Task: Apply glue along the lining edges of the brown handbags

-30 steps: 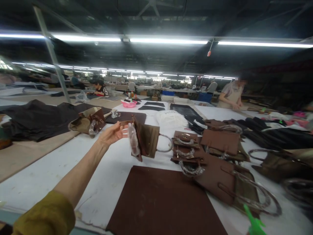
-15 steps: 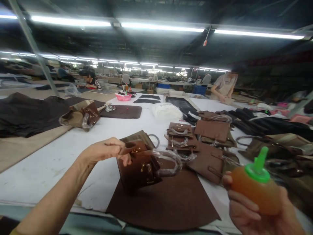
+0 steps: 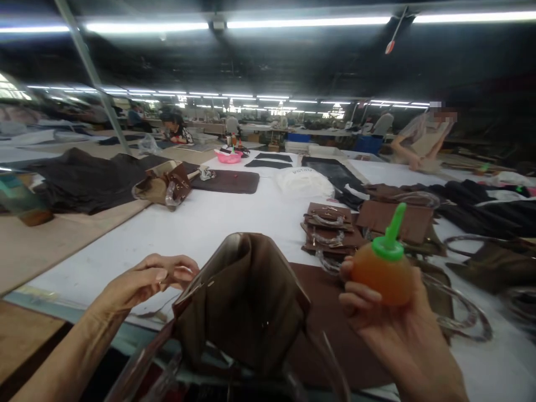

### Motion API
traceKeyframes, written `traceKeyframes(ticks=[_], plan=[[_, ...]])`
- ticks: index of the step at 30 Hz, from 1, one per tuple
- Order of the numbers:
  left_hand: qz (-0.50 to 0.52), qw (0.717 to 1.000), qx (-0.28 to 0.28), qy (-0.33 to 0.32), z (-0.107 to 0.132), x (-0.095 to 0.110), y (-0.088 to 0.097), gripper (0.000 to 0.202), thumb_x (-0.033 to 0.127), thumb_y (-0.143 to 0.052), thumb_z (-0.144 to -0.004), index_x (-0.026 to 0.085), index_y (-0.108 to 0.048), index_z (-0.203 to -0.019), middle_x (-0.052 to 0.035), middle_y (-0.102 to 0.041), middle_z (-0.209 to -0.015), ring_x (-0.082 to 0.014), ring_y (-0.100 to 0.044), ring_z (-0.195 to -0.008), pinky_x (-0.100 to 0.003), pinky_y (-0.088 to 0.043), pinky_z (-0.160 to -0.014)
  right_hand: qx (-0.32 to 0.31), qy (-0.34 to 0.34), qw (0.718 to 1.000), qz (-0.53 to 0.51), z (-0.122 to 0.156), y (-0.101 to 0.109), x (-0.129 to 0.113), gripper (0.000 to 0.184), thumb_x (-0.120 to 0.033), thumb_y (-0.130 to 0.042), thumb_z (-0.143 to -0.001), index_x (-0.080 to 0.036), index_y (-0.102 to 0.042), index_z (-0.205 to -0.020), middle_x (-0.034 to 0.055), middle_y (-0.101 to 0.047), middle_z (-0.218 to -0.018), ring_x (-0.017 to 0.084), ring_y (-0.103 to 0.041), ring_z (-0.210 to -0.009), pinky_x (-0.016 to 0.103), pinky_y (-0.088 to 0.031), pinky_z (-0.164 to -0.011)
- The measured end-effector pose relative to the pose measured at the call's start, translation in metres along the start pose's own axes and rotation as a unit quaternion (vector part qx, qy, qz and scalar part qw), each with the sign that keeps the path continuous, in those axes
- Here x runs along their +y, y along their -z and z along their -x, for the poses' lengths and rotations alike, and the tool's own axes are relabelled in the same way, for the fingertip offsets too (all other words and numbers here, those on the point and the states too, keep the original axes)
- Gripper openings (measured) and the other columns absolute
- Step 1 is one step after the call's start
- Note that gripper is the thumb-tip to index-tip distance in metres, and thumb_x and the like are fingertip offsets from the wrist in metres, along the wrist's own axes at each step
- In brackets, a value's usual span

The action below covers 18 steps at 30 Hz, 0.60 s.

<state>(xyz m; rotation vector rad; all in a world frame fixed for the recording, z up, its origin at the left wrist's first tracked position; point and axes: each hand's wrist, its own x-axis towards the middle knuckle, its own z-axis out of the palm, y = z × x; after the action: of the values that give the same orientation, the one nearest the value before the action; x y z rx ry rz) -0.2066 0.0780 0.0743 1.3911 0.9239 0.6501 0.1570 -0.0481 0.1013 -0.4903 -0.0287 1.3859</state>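
Observation:
A brown handbag [image 3: 247, 301] stands open-mouthed close in front of me, over the near table edge. My left hand [image 3: 146, 279] is at its left rim with fingers pinched together; what they grip is hard to make out, probably the bag's edge or a clear wrap. My right hand [image 3: 389, 329] holds an orange squeeze bottle [image 3: 383, 271] with a green nozzle, upright, just right of the bag. A dark brown mat [image 3: 335, 340] lies under the bag.
Several brown bags [image 3: 330, 229] lie stacked on the white table [image 3: 234, 215] beyond. More bags and dark fabric [image 3: 481, 215] lie on the right. Another bag [image 3: 165, 184] sits far left beside black cloth [image 3: 84, 178]. A pink bowl [image 3: 228, 157] and other workers are farther back.
The bag has come from arm's length over the table to right in front of me. My right hand has brought the orange bottle up and inward beside it.

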Motion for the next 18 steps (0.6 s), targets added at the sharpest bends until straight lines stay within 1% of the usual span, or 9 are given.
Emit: traceKeyframes(ticks=[2, 4, 6, 8, 11, 12, 14, 16, 18], plan=[[0.067, 0.997, 0.010, 0.031, 0.002, -0.007, -0.004, 0.034, 0.047, -0.067, -0.062, 0.018, -0.073, -0.077, -0.0131, -0.067, -0.090, -0.0251, -0.061, -0.075, -0.033, -0.049, -0.065, -0.002, -0.010, 1.000, 0.004, -0.002, -0.005, 0.005, 0.045, -0.049, -0.043, -0.088, -0.015, -0.051, -0.117, 0.0152, -0.052, -0.095, 0.009, -0.045, -0.054, 0.025, -0.045, -0.049], [0.084, 0.994, 0.029, 0.065, 0.000, -0.011, -0.008, 0.031, 0.041, -0.063, -0.069, 0.017, -0.072, -0.086, -0.0112, -0.068, -0.079, -0.0208, -0.061, -0.069, -0.029, -0.049, -0.062, 0.000, -0.027, 1.000, 0.010, -0.003, -0.010, 0.011, 0.048, -0.051, -0.045, -0.087, -0.014, -0.049, -0.118, 0.0148, -0.052, -0.094, 0.010, -0.044, -0.053, 0.026, -0.045, -0.048], [0.065, 0.993, 0.043, 0.086, -0.007, -0.012, -0.012, 0.029, 0.040, -0.060, -0.074, 0.015, -0.071, -0.085, -0.0074, -0.066, -0.068, -0.0155, -0.057, -0.059, -0.023, -0.046, -0.055, 0.004, -0.048, 0.999, 0.012, -0.005, -0.015, 0.018, 0.048, -0.051, -0.043, -0.087, -0.015, -0.049, -0.119, 0.0144, -0.052, -0.093, 0.010, -0.044, -0.053, 0.026, -0.045, -0.048], [0.034, 0.995, 0.058, 0.080, -0.018, -0.011, -0.012, 0.029, 0.040, -0.057, -0.077, 0.015, -0.070, -0.082, -0.0034, -0.063, -0.061, -0.0121, -0.053, -0.054, -0.020, -0.042, -0.051, 0.003, -0.062, 0.998, 0.013, -0.008, -0.020, 0.026, 0.048, -0.051, -0.041, -0.088, -0.016, -0.049, -0.119, 0.0138, -0.052, -0.092, 0.010, -0.044, -0.053, 0.026, -0.045, -0.049], [-0.045, 0.995, 0.074, 0.051, -0.039, -0.004, -0.004, 0.027, 0.040, -0.056, -0.078, 0.016, -0.069, -0.079, -0.0017, -0.063, -0.064, -0.0130, -0.055, -0.060, -0.020, -0.043, -0.056, -0.013, -0.074, 0.997, 0.016, -0.014, -0.028, 0.039, 0.048, -0.052, -0.041, -0.087, -0.015, -0.051, -0.116, 0.0130, -0.052, -0.091, 0.011, -0.045, -0.055, 0.026, -0.045, -0.051], [-0.077, 0.994, 0.062, 0.046, -0.045, -0.001, 0.001, 0.027, 0.040, -0.056, -0.077, 0.016, -0.069, -0.077, -0.0020, -0.064, -0.066, -0.0137, -0.056, -0.063, -0.020, -0.043, -0.058, -0.024, -0.079, 0.996, 0.017, -0.016, -0.031, 0.042, 0.047, -0.052, -0.042, -0.088, -0.015, -0.051, -0.114, 0.0128, -0.052, -0.091, 0.011, -0.045, -0.056, 0.026, -0.045, -0.053], [-0.129, 0.991, 0.013, 0.037, -0.057, 0.004, 0.009, 0.026, 0.040, -0.058, -0.076, 0.016, -0.069, -0.077, -0.0028, -0.066, -0.071, -0.0150, -0.057, -0.068, -0.020, -0.044, -0.063, -0.043, -0.087, 0.995, 0.016, -0.021, -0.037, 0.046, 0.047, -0.052, -0.042, -0.088, -0.013, -0.052, -0.113, 0.0124, -0.051, -0.091, 0.011, -0.046, -0.058, 0.026, -0.045, -0.055], [-0.151, 0.988, -0.030, 0.027, -0.064, 0.007, 0.013, 0.025, 0.040, -0.059, -0.074, 0.017, -0.069, -0.078, -0.0033, -0.066, -0.074, -0.0165, -0.057, -0.070, -0.022, -0.044, -0.066, -0.063, -0.089, 0.994, 0.012, -0.025, -0.044, 0.048, 0.047, -0.051, -0.041, -0.088, -0.012, -0.052, -0.113, 0.0119, -0.051, -0.092, 0.011, -0.046, -0.059, 0.026, -0.045, -0.056], [-0.164, 0.986, -0.036, 0.009, -0.067, 0.006, 0.011, 0.024, 0.039, -0.060, -0.072, 0.017, -0.069, -0.077, -0.0033, -0.066, -0.074, -0.0180, -0.057, -0.071, -0.024, -0.045, -0.067, -0.085, -0.086, 0.993, 0.005, -0.029, -0.051, 0.049, 0.048, -0.053, -0.041, -0.088, -0.013, -0.052, -0.113, 0.0114, -0.051, -0.093, 0.011, -0.046, -0.060, 0.026, -0.045, -0.057]])
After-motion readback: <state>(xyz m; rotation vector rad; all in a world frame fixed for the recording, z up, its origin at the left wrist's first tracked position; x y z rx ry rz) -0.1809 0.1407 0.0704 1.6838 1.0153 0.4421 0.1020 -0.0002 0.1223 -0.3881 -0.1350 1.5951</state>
